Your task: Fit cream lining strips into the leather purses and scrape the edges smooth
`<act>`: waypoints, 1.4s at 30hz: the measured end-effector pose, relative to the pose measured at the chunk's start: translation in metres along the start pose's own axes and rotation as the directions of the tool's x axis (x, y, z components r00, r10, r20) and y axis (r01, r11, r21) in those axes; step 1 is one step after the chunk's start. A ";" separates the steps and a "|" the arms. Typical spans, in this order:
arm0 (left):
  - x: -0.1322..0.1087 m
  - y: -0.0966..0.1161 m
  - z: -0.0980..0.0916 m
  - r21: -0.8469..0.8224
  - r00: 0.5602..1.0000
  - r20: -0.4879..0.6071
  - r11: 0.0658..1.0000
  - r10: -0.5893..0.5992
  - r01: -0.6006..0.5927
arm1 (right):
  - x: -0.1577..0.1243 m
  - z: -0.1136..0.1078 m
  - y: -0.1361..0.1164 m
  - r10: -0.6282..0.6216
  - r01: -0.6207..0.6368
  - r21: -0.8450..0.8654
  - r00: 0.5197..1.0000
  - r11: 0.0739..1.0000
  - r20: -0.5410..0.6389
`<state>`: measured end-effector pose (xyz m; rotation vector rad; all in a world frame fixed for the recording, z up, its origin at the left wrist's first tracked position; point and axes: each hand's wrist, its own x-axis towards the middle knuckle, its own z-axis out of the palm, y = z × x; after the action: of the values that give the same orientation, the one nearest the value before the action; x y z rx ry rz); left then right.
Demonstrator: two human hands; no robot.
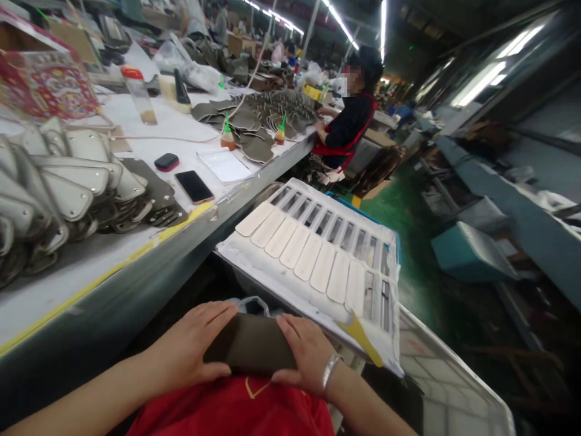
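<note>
Low in front of my body, a dark olive-brown leather-like panel (256, 344) is held by its two ends. My left hand (202, 342) grips the left end, thumb along the near edge and fingers at the far one. At the right end, my right hand (306, 351), with a silver bracelet at the wrist, holds it the same way. Just beyond sits a white slatted tray (313, 200) bearing a row of pale rounded strips (295, 245). A yellow, flat-bladed piece (363, 339) lies on the tray's near right corner. The panel's underside is hidden.
Left, a worktable (158, 278) carries stacked pale-faced pieces (68, 188), a phone (194, 186), a notebook (224, 165), green-tipped bottles (227, 139) and olive pieces (254, 118). A seated person (347, 124) works farther along. A white crate (454, 369) stands right of the tray.
</note>
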<state>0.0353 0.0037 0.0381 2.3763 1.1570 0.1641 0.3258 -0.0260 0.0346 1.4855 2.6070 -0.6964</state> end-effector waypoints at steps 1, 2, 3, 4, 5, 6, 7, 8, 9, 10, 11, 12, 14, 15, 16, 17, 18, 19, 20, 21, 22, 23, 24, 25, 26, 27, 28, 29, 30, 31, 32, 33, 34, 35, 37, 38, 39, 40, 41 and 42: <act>0.006 0.004 0.004 0.032 0.998 0.046 0.998 0.046 -0.048 | 0.001 0.001 0.001 -0.012 0.012 0.003 1.000 1.000 -0.004; 0.011 0.008 0.008 0.059 0.995 0.078 0.996 0.069 -0.074 | 0.002 0.002 0.001 -0.026 0.027 0.007 1.000 1.000 -0.017; 0.016 0.010 0.010 0.080 0.993 0.093 0.993 0.076 -0.084 | 0.004 0.004 0.001 -0.041 0.041 0.013 0.999 0.999 -0.033; 0.020 0.012 0.012 0.097 0.993 0.093 0.992 0.076 -0.085 | 0.006 0.007 0.001 -0.049 0.050 0.020 0.997 0.999 -0.053; 0.022 0.012 0.013 0.108 0.994 0.082 0.991 0.073 -0.082 | 0.008 0.009 0.001 -0.051 0.053 0.028 0.996 0.998 -0.073; 0.023 0.012 0.013 0.116 0.995 0.073 0.990 0.074 -0.082 | 0.009 0.011 0.001 -0.049 0.052 0.036 0.995 0.998 -0.090; 0.024 0.012 0.013 0.123 0.995 0.067 0.989 0.076 -0.084 | 0.010 0.013 0.001 -0.044 0.049 0.042 0.994 0.998 -0.103; 0.024 0.012 0.012 0.127 0.995 0.065 0.988 0.076 -0.084 | 0.010 0.013 0.001 -0.041 0.046 0.046 0.993 0.998 -0.113; 0.023 0.012 0.011 0.131 0.995 0.064 0.988 0.076 -0.084 | 0.010 0.013 0.000 -0.037 0.043 0.048 0.992 0.998 -0.120; 0.023 0.012 0.010 0.134 0.995 0.062 0.987 0.077 -0.085 | 0.010 0.012 -0.001 -0.031 0.037 0.048 0.992 0.998 -0.123; 0.022 0.013 0.010 0.136 0.995 0.059 0.987 0.080 -0.087 | 0.010 0.010 -0.003 -0.020 0.026 0.049 0.992 0.998 -0.122; 0.021 0.013 0.010 0.137 0.995 0.053 0.986 0.084 -0.091 | 0.011 0.009 -0.006 -0.001 0.007 0.049 0.993 0.999 -0.118; 0.020 0.014 0.010 0.138 0.995 0.040 0.986 0.090 -0.094 | 0.013 0.006 -0.013 0.069 -0.065 0.039 0.992 0.997 -0.102; 0.020 0.014 0.011 0.138 0.995 0.036 0.986 0.091 -0.096 | 0.015 0.005 -0.017 0.118 -0.116 0.026 0.989 0.993 -0.093; 0.021 0.014 0.011 0.136 0.995 0.033 0.986 0.095 -0.098 | 0.017 0.005 -0.020 0.167 -0.167 0.010 0.982 0.986 -0.086; 0.021 0.014 0.012 0.135 0.995 0.031 0.986 0.097 -0.101 | 0.020 0.004 -0.023 0.208 -0.210 -0.008 0.975 0.978 -0.080; 0.022 0.013 0.012 0.134 0.995 0.029 0.986 0.101 -0.104 | 0.022 0.004 -0.025 0.237 -0.240 -0.023 0.969 0.971 -0.073; 0.023 0.013 0.013 0.134 0.994 0.027 0.985 0.105 -0.107 | 0.024 0.003 -0.026 0.255 -0.258 -0.033 0.965 0.966 -0.065; 0.024 0.012 0.013 0.133 0.994 0.022 0.985 0.106 -0.108 | 0.025 0.003 -0.026 0.265 -0.267 -0.039 0.963 0.963 -0.057; 0.025 0.012 0.014 0.131 0.995 0.016 0.986 0.101 -0.102 | 0.027 0.002 -0.026 0.270 -0.271 -0.040 0.962 0.962 -0.047; 0.026 0.012 0.014 0.127 0.996 0.011 0.988 0.088 -0.089 | 0.028 0.002 -0.025 0.274 -0.275 -0.040 0.961 0.961 -0.037; 0.027 0.011 0.015 0.121 0.997 0.004 0.990 0.072 -0.072 | 0.030 0.001 -0.025 0.277 -0.278 -0.037 0.960 0.960 -0.028; 0.027 0.011 0.016 0.114 0.999 -0.003 0.992 0.054 -0.054 | 0.031 0.001 -0.024 0.280 -0.280 -0.033 0.960 0.959 -0.020; 0.028 0.011 0.016 0.106 0.999 -0.009 0.994 0.036 -0.035 | 0.033 0.000 -0.024 0.282 -0.283 -0.029 0.959 0.959 -0.016; 0.029 0.010 0.017 0.097 1.000 -0.012 0.995 0.019 -0.018 | 0.035 0.000 -0.024 0.284 -0.284 -0.024 0.959 0.958 -0.013; 0.030 0.010 0.017 0.087 1.000 -0.013 0.996 0.003 -0.002 | 0.036 0.000 -0.024 0.286 -0.286 -0.017 0.958 0.958 -0.011; 0.031 0.009 0.017 0.075 1.000 -0.016 0.997 -0.012 0.013 | 0.038 0.000 -0.023 0.287 -0.287 -0.004 0.958 0.958 -0.011; 0.032 0.008 0.016 0.059 0.999 -0.022 0.998 -0.028 0.029 | 0.039 0.000 -0.021 0.287 -0.286 0.020 0.958 0.958 -0.015; 0.033 0.007 0.015 0.032 0.999 -0.026 0.999 -0.042 0.043 | 0.038 0.000 -0.018 0.285 -0.283 0.062 0.958 0.957 -0.024; 0.033 0.006 0.012 -0.011 0.998 -0.024 0.998 -0.056 0.056 | 0.036 0.000 -0.013 0.284 -0.278 0.128 0.958 0.952 -0.037; 0.033 0.004 0.009 -0.073 0.997 -0.013 0.994 -0.076 0.075 | 0.032 0.000 -0.007 0.295 -0.278 0.218 0.954 0.935 -0.050; 0.032 0.000 0.006 -0.150 0.995 0.014 0.983 -0.103 0.104 | 0.026 0.000 0.000 0.321 -0.288 0.321 0.946 0.902 -0.052; 0.029 -0.004 0.003 -0.231 0.990 0.052 0.962 -0.134 0.143 | 0.018 0.001 0.009 0.352 -0.305 0.421 0.935 0.854 -0.037; 0.025 -0.009 0.001 -0.307 0.981 0.095 0.932 -0.171 0.192 | 0.009 0.002 0.017 0.380 -0.324 0.510 0.925 0.797 -0.007; 0.014 -0.022 0.002 -0.428 0.952 0.182 0.852 -0.246 0.302 | -0.011 0.007 0.031 0.401 -0.338 0.665 0.914 0.666 0.063; 0.008 -0.029 0.005 -0.481 0.936 0.217 0.804 -0.276 0.349 | -0.020 0.010 0.036 0.393 -0.325 0.731 0.916 0.600 0.085; 0.003 -0.036 0.008 -0.530 0.921 0.251 0.753 -0.300 0.390 | -0.028 0.014 0.039 0.381 -0.301 0.788 0.920 0.537 0.092; -0.001 -0.042 0.013 -0.564 0.908 0.262 0.712 -0.327 0.419 | -0.033 0.017 0.041 0.377 -0.279 0.830 0.922 0.483 0.091; -0.004 -0.046 0.018 -0.584 0.900 0.260 0.685 -0.350 0.435 | -0.035 0.019 0.041 0.383 -0.269 0.856 0.919 0.441 0.091; -0.005 -0.049 0.023 -0.593 0.899 0.243 0.678 -0.365 0.436 | -0.035 0.021 0.040 0.396 -0.270 0.867 0.913 0.418 0.094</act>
<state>0.0044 0.0164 -0.0049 1.4757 1.2887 0.2328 0.3743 -0.0457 0.0112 2.2208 1.8556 -2.1311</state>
